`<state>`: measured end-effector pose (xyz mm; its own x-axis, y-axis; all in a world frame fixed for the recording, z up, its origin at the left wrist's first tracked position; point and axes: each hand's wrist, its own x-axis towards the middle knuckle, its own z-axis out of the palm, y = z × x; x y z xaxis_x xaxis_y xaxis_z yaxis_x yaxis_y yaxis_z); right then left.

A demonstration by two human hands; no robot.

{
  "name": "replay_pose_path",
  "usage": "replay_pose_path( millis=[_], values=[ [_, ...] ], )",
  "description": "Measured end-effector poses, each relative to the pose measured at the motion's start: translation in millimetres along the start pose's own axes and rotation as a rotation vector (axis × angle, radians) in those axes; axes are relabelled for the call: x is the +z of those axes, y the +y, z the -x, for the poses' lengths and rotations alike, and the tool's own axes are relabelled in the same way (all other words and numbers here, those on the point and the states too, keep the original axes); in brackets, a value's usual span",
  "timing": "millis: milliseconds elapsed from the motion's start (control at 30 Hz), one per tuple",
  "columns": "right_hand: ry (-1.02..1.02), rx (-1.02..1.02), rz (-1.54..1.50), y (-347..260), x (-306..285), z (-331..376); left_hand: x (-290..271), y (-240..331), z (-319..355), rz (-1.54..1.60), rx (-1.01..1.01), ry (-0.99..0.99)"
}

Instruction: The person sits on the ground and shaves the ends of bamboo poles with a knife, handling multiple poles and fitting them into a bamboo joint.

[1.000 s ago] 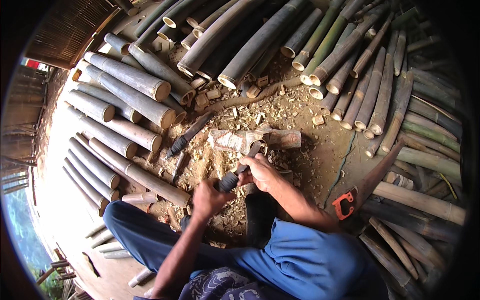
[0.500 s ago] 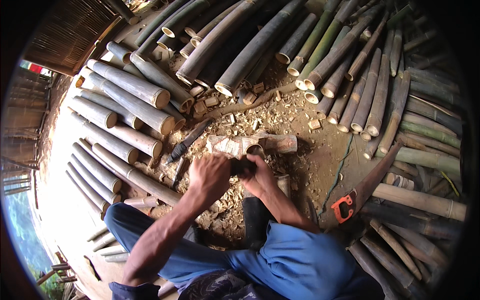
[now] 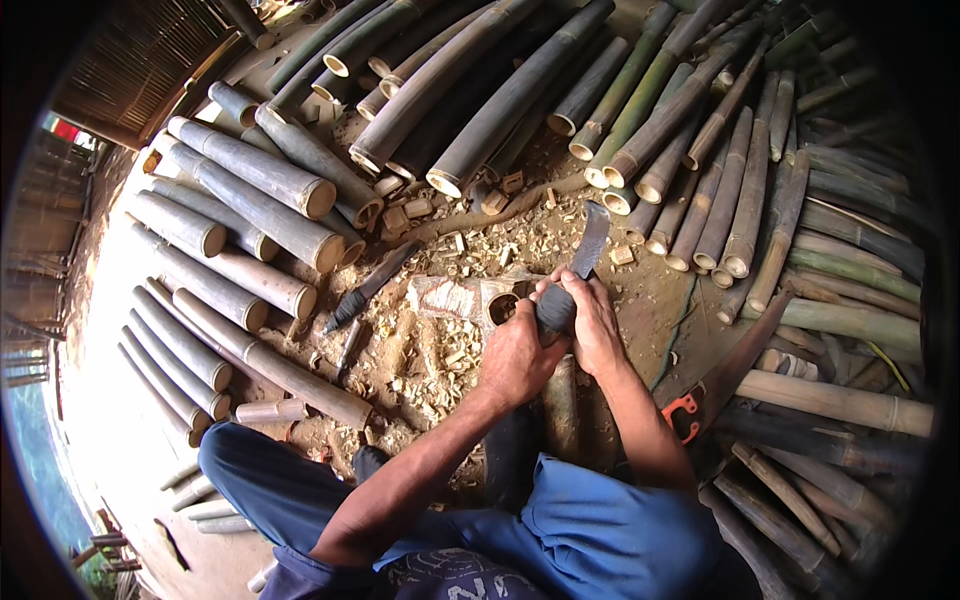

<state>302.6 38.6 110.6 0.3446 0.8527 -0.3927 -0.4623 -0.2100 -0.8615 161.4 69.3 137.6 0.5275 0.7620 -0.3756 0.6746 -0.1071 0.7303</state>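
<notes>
Both the left hand (image 3: 515, 360) and right hand (image 3: 600, 325) were clamped on the black-wrapped handle (image 3: 555, 310) of a knife (image 3: 590, 245), near the pale log (image 3: 442, 297); curved blade (image 3: 593, 228) pointed forward, slightly right. Wood chips (image 3: 450, 348) lay thick beside the log.

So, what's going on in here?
A person's left hand and right hand are together around a dark-handled knife, its tip pointing away from them. Near the hands, a pale log lies among wood shavings. Another dark-handled blade lies to the left, with bamboo poles all around.
</notes>
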Motion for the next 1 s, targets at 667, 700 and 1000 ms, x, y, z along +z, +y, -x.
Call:
replay_pose_path(
  millis=[667,700,1000],
  values=[
    [-0.320,0.009,1.341,37.2,-72.6,-0.9,41.0,16.0,-66.9,-0.317,0.565,-0.482],
    [-0.343,-0.027,1.419,27.8,-75.9,-8.3,38.1,16.2,-67.1,-0.263,0.586,-0.405],
    [-0.591,-1.136,2.274,-25.8,-10.1,-75.1,35.7,-4.9,-64.5,0.355,0.363,0.531]
  ],
)
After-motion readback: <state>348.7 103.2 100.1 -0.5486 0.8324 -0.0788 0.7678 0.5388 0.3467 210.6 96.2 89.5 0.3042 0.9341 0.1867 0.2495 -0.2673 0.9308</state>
